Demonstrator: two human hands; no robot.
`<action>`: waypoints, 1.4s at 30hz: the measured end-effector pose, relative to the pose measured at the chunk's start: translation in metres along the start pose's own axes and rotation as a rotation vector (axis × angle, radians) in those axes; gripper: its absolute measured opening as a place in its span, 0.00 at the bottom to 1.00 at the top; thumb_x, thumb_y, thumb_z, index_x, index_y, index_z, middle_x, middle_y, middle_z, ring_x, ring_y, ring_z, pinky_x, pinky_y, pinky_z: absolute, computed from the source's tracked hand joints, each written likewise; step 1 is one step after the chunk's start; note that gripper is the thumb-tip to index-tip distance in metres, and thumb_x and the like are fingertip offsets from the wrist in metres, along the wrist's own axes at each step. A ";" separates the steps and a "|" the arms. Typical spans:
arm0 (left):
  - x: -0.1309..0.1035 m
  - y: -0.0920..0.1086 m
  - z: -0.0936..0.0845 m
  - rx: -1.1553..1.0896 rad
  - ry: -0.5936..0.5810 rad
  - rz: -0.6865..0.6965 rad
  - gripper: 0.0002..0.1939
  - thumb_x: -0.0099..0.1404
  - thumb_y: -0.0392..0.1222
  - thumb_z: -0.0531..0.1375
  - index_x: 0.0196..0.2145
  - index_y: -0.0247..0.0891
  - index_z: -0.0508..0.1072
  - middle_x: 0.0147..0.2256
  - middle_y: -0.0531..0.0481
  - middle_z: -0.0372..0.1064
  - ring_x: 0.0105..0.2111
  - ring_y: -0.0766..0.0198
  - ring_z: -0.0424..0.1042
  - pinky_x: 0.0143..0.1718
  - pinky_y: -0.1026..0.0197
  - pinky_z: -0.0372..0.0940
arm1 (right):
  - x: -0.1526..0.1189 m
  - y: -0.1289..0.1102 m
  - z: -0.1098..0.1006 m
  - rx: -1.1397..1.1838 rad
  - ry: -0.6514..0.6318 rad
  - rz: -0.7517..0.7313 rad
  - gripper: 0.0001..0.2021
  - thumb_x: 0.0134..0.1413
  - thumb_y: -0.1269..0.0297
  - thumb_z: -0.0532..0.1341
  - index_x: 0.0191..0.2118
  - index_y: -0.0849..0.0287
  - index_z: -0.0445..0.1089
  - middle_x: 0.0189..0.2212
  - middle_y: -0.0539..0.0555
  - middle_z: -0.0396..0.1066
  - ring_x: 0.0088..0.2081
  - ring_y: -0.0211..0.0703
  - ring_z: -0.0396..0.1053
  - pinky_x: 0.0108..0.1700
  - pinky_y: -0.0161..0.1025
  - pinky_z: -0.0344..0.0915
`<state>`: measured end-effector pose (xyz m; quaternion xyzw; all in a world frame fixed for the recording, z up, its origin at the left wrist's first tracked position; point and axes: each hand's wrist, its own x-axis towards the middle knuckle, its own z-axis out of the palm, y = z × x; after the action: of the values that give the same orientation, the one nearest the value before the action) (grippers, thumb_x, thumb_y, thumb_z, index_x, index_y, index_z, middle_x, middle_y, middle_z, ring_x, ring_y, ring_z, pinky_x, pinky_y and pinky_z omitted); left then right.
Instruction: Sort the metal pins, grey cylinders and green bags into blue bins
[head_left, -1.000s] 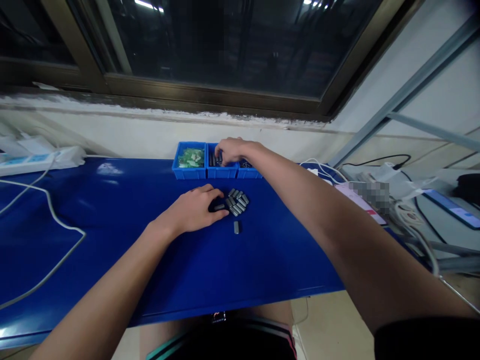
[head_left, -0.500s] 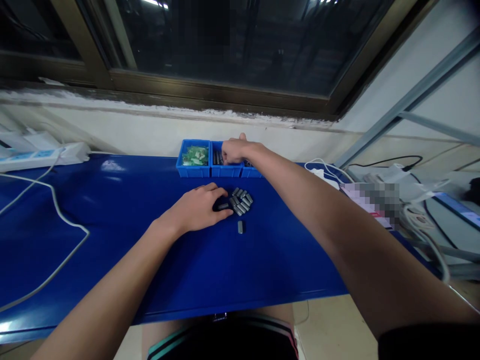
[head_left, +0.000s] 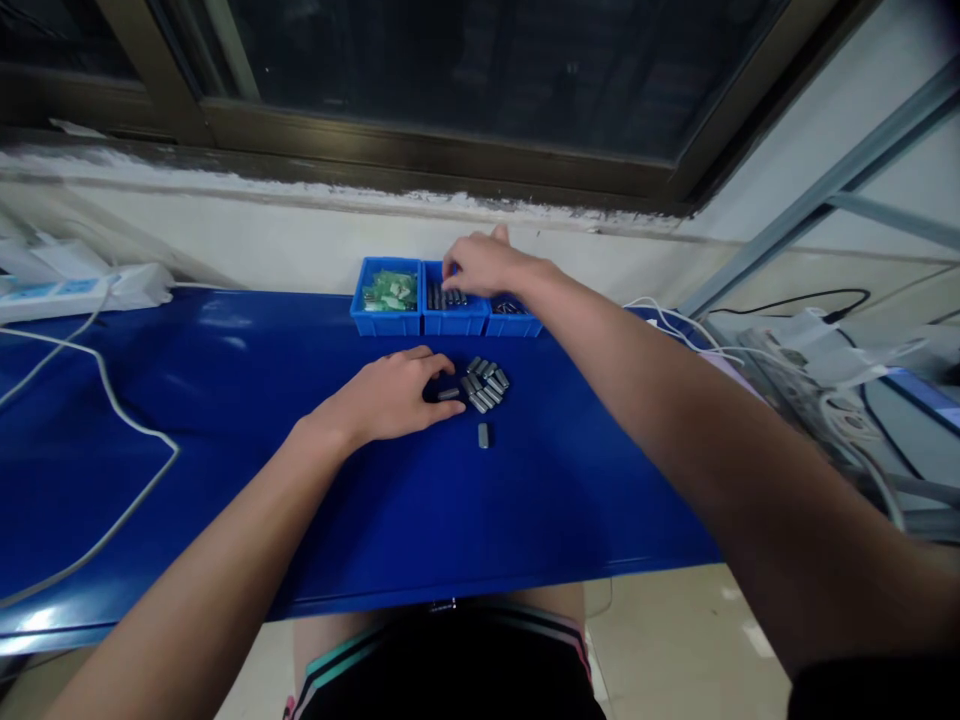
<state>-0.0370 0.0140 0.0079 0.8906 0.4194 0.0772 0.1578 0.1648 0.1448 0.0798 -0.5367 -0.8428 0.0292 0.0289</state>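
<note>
Your left hand (head_left: 397, 395) is at the blue counter (head_left: 480, 520), its grip relaxed, thumb and fingers spread apart around a short grey piece (head_left: 448, 395) that lies between them. Just right of your fingertips, a cluster of similar pieces (head_left: 487, 388) lies on the counter; a single piece (head_left: 484, 436) lies nearer to you, apart from the cluster. Your right hand (head_left: 484, 265) is over the middle bin (head_left: 454, 325), fingers bent down toward the grey pieces inside; the fingertips are partly hidden, so I can't make out whether that grip holds anything. Beside it, the left bin (head_left: 386, 325) holds green-and-white packets (head_left: 391, 290) and the right bin (head_left: 514, 327) small dark parts. A white power strip (head_left: 90, 296) lies at the counter's far left.
</note>
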 end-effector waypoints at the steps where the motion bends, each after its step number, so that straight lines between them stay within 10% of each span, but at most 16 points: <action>1: 0.001 -0.001 0.000 0.004 -0.004 0.013 0.29 0.73 0.62 0.62 0.62 0.42 0.77 0.59 0.40 0.77 0.52 0.42 0.80 0.53 0.44 0.74 | -0.010 -0.002 -0.003 0.039 0.094 0.000 0.08 0.66 0.63 0.69 0.45 0.59 0.85 0.40 0.58 0.80 0.55 0.62 0.74 0.71 0.67 0.49; 8: 0.004 -0.007 0.004 0.008 0.009 0.072 0.14 0.73 0.45 0.57 0.46 0.42 0.81 0.51 0.43 0.79 0.45 0.50 0.80 0.49 0.49 0.72 | -0.101 -0.026 0.038 0.440 0.529 -0.011 0.16 0.74 0.56 0.58 0.45 0.58 0.81 0.35 0.53 0.77 0.39 0.46 0.72 0.48 0.43 0.68; 13: 0.006 -0.010 0.008 -0.025 0.101 -0.015 0.14 0.75 0.46 0.56 0.49 0.39 0.79 0.51 0.39 0.80 0.48 0.45 0.79 0.51 0.47 0.72 | -0.133 -0.027 0.074 0.427 0.537 -0.065 0.11 0.71 0.58 0.62 0.42 0.54 0.81 0.31 0.51 0.75 0.36 0.46 0.70 0.46 0.45 0.69; 20: 0.017 0.002 0.006 -0.632 0.418 -0.249 0.09 0.76 0.42 0.58 0.41 0.39 0.76 0.43 0.46 0.80 0.40 0.58 0.75 0.45 0.56 0.66 | -0.141 -0.044 0.073 0.310 0.421 -0.139 0.13 0.68 0.64 0.64 0.55 0.50 0.78 0.44 0.54 0.78 0.50 0.53 0.75 0.56 0.52 0.68; 26: 0.014 0.018 0.002 -1.155 0.378 -0.314 0.09 0.78 0.40 0.60 0.38 0.36 0.76 0.41 0.47 0.79 0.40 0.64 0.72 0.40 0.61 0.59 | -0.138 -0.052 0.078 0.324 0.446 -0.065 0.16 0.68 0.65 0.63 0.58 0.50 0.75 0.49 0.55 0.77 0.55 0.56 0.74 0.59 0.55 0.68; 42: 0.015 0.022 0.005 -1.319 0.272 -0.354 0.05 0.73 0.37 0.63 0.36 0.39 0.76 0.36 0.50 0.73 0.35 0.66 0.71 0.36 0.61 0.61 | -0.136 -0.047 0.084 0.418 0.496 -0.001 0.16 0.67 0.63 0.64 0.58 0.53 0.72 0.44 0.52 0.78 0.45 0.48 0.76 0.55 0.49 0.71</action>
<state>-0.0102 0.0108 0.0113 0.5094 0.4397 0.4000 0.6222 0.1727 0.0002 -0.0027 -0.5096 -0.7861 0.0699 0.3427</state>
